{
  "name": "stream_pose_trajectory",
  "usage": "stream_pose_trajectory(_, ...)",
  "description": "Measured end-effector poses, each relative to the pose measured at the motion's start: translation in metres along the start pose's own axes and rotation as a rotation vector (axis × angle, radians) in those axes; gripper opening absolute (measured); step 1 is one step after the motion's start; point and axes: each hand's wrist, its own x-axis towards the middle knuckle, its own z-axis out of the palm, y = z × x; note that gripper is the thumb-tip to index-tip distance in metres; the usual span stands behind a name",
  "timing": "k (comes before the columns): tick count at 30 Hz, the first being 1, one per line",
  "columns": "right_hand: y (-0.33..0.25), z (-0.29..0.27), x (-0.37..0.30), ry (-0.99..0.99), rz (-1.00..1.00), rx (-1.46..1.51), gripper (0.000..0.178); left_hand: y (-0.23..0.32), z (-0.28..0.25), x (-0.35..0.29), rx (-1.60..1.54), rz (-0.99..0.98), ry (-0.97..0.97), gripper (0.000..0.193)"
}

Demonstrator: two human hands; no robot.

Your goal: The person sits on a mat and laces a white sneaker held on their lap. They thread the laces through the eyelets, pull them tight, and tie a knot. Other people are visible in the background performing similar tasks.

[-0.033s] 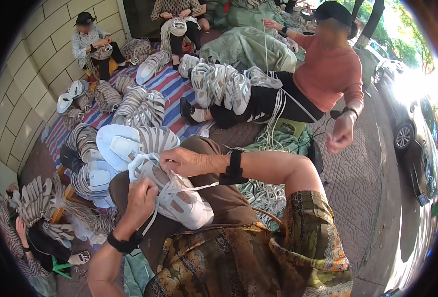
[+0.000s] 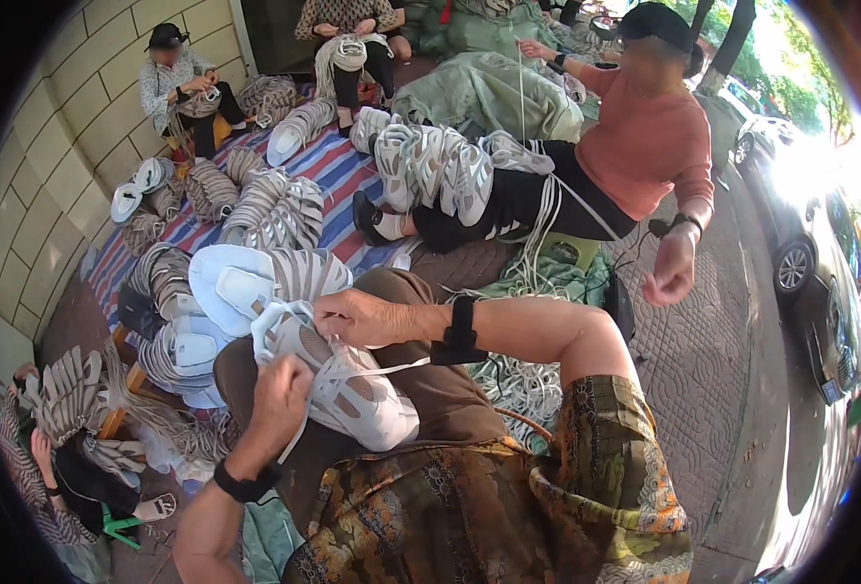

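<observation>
A pale grey and white shoe upper point(image 2: 377, 414) lies across my brown-trousered lap, its toe toward my body. A white shoelace point(image 2: 396, 369) is threaded through its front, one loose end trailing to the right and another hanging down by my left wrist. My left hand point(image 2: 281, 391) is closed at the left side of the upper, fingers pinched on the lace. My right hand point(image 2: 353, 317) is closed over the tongue and eyelets, pinching the lace there. The fingertips of both hands are partly hidden.
Stacks of nested shoe uppers point(image 2: 189, 352) stand just beyond my left hand, with more on a striped sheet point(image 2: 348, 200). A co-worker in a coral top point(image 2: 635, 146) sits at the right, drawing out laces. Loose laces point(image 2: 518, 394) lie beside my right thigh. Parked cars point(image 2: 805, 253) stand far right.
The co-worker's lower hand at the right has dropped slightly. My hands and the shoe upper are nearly unmoved.
</observation>
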Motion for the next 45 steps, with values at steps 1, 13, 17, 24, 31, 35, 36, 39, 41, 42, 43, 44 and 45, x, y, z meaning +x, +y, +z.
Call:
stream_pose_trajectory(1, -0.004, 0.001, 0.001, -0.018, 0.077, 0.096, 0.008, 0.01, 0.0, -0.004, 0.011, 0.052, -0.041, 0.013)
stream_pose_trajectory(13, -0.188, 0.154, 0.06, -0.598, -0.428, 0.437, 0.006, 0.172, 0.006, -0.052, -0.495, 0.574, -0.445, 0.02)
stream_pose_trajectory(17, -0.153, 0.135, 0.072, -0.464, -0.547, 0.193, 0.019, 0.162, -0.022, -0.05, -0.864, 0.383, -0.349, 0.015)
stream_pose_trajectory(24, -0.05, -0.033, 0.011, -0.162, -0.104, -0.08, 0.016, 0.092, -0.106, 0.036, -0.734, 0.197, 0.261, 0.024)
stream_pose_trajectory(31, -0.032, -0.005, -0.079, -0.182, -0.038, -0.521, 0.027, 0.05, -0.133, 0.103, -0.504, 0.142, 0.191, 0.02)
stream_pose_trajectory(35, -0.02, 0.001, -0.095, -0.291, 0.182, -0.501, 0.03, 0.046, -0.111, 0.133, -0.275, 0.148, 0.198, 0.021)
stream_pose_trajectory(36, -0.02, 0.005, -0.094, -0.244, 0.231, -0.534, 0.021, 0.043, -0.106, 0.137, -0.223, 0.139, 0.203, 0.021)
stream_pose_trajectory(39, -0.019, -0.006, -0.096, -0.042, 0.154, -0.567, 0.014, 0.022, -0.093, 0.126, -0.142, 0.082, 0.234, 0.023)
stream_pose_trajectory(41, -0.013, -0.017, -0.093, 0.127, 0.052, -0.618, 0.007, 0.011, -0.093, 0.091, -0.136, -0.127, 0.172, 0.023)
stream_pose_trajectory(42, -0.013, -0.025, -0.088, 0.19, 0.016, -0.632, 0.007, 0.007, -0.089, 0.072, -0.144, -0.27, 0.114, 0.022)
stream_pose_trajectory(43, -0.015, -0.033, -0.081, 0.251, -0.02, -0.647, 0.007, -0.008, -0.079, 0.053, -0.081, -0.152, 0.111, 0.013)
stream_pose_trajectory(44, -0.019, -0.04, -0.076, 0.301, 0.045, -0.586, 0.009, -0.011, -0.065, 0.037, -0.076, -0.153, 0.101, 0.019)
stream_pose_trajectory(45, -0.02, -0.047, -0.07, 0.35, 0.107, -0.523, 0.012, -0.004, -0.048, 0.023, -0.093, -0.145, 0.133, 0.017)
